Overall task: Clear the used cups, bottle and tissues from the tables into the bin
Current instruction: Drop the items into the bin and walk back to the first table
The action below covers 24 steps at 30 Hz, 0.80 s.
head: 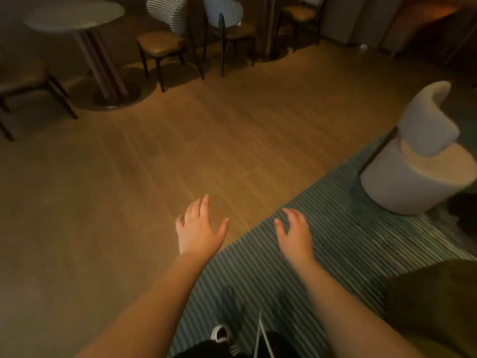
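Observation:
My left hand [198, 228] hangs in front of me over the wooden floor, fingers spread, holding nothing. Just to its right, my right hand [295, 233] is over the striped rug [335, 241], fingers apart and empty too. No cup, bottle, tissue or bin shows in the head view. A round pale table [74, 14] stands at the far left; I see nothing on the visible part of its top.
Striped-back chairs with brown seats [165, 40] stand behind the round table, and another chair [28, 81] sits at the left edge. A white upholstered armchair [418, 161] stands on the rug at right. A dark rounded object [438, 306] is at the lower right. My shoes [222, 337] show below.

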{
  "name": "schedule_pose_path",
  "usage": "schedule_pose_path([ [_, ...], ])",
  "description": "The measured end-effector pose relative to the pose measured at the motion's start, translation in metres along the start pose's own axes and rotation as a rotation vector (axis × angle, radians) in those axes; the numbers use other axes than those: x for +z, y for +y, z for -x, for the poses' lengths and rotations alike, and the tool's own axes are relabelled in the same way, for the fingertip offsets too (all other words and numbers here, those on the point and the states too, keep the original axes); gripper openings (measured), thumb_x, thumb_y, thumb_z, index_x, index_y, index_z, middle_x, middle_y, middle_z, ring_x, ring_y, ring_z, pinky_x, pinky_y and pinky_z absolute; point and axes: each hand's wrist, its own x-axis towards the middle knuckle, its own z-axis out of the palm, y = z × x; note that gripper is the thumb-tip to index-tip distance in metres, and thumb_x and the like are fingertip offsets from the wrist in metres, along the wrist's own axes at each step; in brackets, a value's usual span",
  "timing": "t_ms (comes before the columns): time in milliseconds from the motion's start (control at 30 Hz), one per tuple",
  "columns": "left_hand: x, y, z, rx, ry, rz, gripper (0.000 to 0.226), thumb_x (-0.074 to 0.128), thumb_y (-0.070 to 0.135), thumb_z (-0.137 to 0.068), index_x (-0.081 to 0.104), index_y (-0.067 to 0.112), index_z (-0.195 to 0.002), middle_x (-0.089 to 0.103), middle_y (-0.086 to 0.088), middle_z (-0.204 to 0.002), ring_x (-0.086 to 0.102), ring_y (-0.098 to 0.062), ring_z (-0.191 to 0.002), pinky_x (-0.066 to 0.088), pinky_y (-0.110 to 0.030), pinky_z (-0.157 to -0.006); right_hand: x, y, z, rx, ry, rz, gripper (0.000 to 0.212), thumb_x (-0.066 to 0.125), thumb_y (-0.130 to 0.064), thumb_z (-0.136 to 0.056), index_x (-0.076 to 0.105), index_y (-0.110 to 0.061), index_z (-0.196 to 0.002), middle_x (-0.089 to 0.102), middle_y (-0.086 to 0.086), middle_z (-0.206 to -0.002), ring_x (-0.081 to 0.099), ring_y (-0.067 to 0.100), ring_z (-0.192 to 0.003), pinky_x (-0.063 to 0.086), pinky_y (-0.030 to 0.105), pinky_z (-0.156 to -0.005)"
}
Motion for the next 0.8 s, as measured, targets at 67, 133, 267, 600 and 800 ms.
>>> schedule_pose_path([
  [67, 0.007, 0.021, -0.059, 0.023, -0.013, -0.004, 0.077, 0.039, 0.064, -0.086, 0.023, 0.021, -0.148, 0.035, -0.003, -0.149, 0.027, -0.019, -0.138, 0.024, -0.048, -0.109, -0.008, -0.004, -0.059, 0.0, 0.025, -0.014, 0.046, 0.047, -0.035, -0.097, 0.046, -0.012, -0.137, 0.041, 0.008, -0.144, 0.04, 0.026, -0.131, 0.035, 0.037, -0.106],
  [133, 0.019, 0.043, -0.119, 0.044, -0.022, -0.003, 0.076, 0.038, 0.064, -0.087, 0.023, 0.02, -0.148, 0.035, -0.003, -0.149, 0.027, -0.019, -0.138, 0.023, -0.048, -0.109, -0.014, -0.004, -0.122, 0.016, 0.044, -0.03, 0.046, 0.048, -0.035, -0.097, 0.046, -0.012, -0.136, 0.042, 0.008, -0.144, 0.04, 0.026, -0.13, 0.036, 0.036, -0.106],
  [267, 0.057, 0.093, -0.256, 0.059, -0.009, 0.027, 0.076, 0.039, 0.063, -0.088, 0.023, 0.02, -0.148, 0.035, -0.004, -0.149, 0.027, -0.02, -0.138, 0.023, -0.047, -0.109, -0.024, 0.007, -0.272, 0.008, 0.069, -0.026, 0.045, 0.047, -0.036, -0.097, 0.046, -0.016, -0.137, 0.041, 0.008, -0.144, 0.039, 0.025, -0.132, 0.034, 0.036, -0.106],
  [600, 0.1, 0.261, -0.614, -0.002, 0.08, 0.076, 0.076, 0.04, 0.062, -0.088, 0.023, 0.019, -0.148, 0.038, -0.005, -0.148, 0.029, -0.022, -0.137, 0.022, -0.048, -0.109, -0.114, 0.01, -0.659, -0.056, 0.063, 0.025, 0.043, 0.048, -0.035, -0.096, 0.049, -0.015, -0.134, 0.045, 0.011, -0.141, 0.043, 0.03, -0.127, 0.039, 0.037, -0.102],
  [800, 0.124, 0.321, -0.778, 0.001, 0.067, 0.08, 0.077, 0.039, 0.063, -0.087, 0.021, 0.02, -0.149, 0.036, -0.004, -0.148, 0.027, -0.022, -0.138, 0.02, -0.049, -0.109, -0.147, 0.0, -0.833, -0.034, 0.066, -0.003, 0.045, 0.045, -0.037, -0.097, 0.046, -0.015, -0.137, 0.044, 0.01, -0.142, 0.041, 0.029, -0.13, 0.038, 0.039, -0.102],
])
